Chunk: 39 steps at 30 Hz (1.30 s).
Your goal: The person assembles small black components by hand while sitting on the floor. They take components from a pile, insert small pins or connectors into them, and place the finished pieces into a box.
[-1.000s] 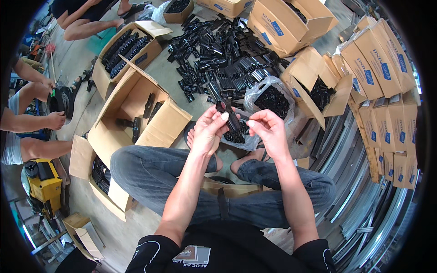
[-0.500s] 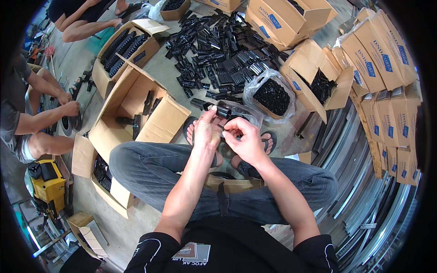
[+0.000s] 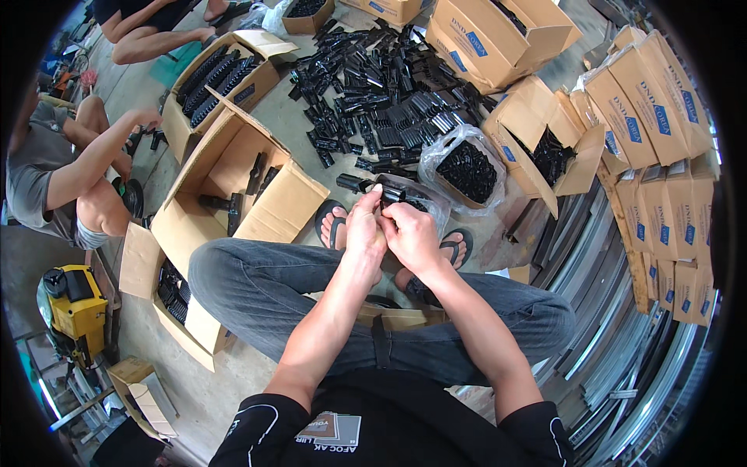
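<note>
Between my feet and the pile of black parts, my left hand (image 3: 364, 224) grips a glossy black plastic part (image 3: 354, 183), tube-like in shape, its thumb on top. One end of the part sticks out to the left of the thumb. Pressed close against it from the right is my right hand (image 3: 412, 237), closed, with fingers curled toward the part. Whatever its fingertips pinch is hidden. Just beyond my hands stands a clear plastic bag (image 3: 429, 145) holding small black pieces (image 3: 467, 173). A heap of similar black parts (image 3: 366, 78) spreads over the floor farther off.
At left, an open carton (image 3: 284, 210) holds a few black parts. Another carton (image 3: 264, 78) has rows of them. Stacked cartons (image 3: 630, 117) and long metal profiles (image 3: 599, 311) line the right. A co-worker (image 3: 78, 167) sits at far left, near a yellow machine (image 3: 75, 307).
My right hand has closed in against the part and turned, its knuckles now up. Both hands shifted slightly right. The co-worker at left has raised an arm.
</note>
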Motion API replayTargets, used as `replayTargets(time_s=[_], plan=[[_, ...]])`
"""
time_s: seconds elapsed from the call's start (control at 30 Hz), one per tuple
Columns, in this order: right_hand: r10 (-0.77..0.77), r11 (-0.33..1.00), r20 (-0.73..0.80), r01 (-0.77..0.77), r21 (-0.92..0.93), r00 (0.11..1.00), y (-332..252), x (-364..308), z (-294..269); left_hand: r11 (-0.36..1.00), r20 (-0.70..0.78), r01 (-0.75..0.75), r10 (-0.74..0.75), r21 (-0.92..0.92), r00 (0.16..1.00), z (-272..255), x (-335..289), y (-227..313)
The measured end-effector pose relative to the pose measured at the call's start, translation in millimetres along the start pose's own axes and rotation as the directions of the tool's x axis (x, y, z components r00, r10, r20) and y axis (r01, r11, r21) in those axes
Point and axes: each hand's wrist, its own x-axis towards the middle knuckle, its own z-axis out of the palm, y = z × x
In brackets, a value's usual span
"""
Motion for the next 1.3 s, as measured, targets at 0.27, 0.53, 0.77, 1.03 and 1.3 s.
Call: replayTargets(time_s=[0.27,0.53,0.77,1.03,1.3], plan=[[-0.173,0.979,-0.107,0.16,-0.123,0.979,4.8,2.8,-7.2,0.995,0.151,-0.034,0.048,-0.092,0.987,15.9,-11.0,-5.4],[0.431,0.751,-0.242,-0.197,0.63,0.869,-10.1,2.5,-6.6,0.989,0.363,-0.145,0.149,-0.038,0.92,56.8,-53.9,7.3],[0.479,-0.292,0.286,-0.157,0.943,0.83,-2.4,-4.1,-5.2,0.952,0.491,-0.286,0.198,0.109,0.848,68.2,-70.7,11.2],[0.324,-0.568,0.35,-0.116,0.815,0.879,-22.6,-1.4,-19.1,0.902,0.575,-0.358,0.165,0.24,0.802,74.8,-86.8,19.6],[0.333,-0.611,0.321,-0.056,0.79,0.887,-29.6,-11.7,-20.7,0.831,0.602,-0.429,0.149,0.353,0.784,76.1,-96.4,22.8]])
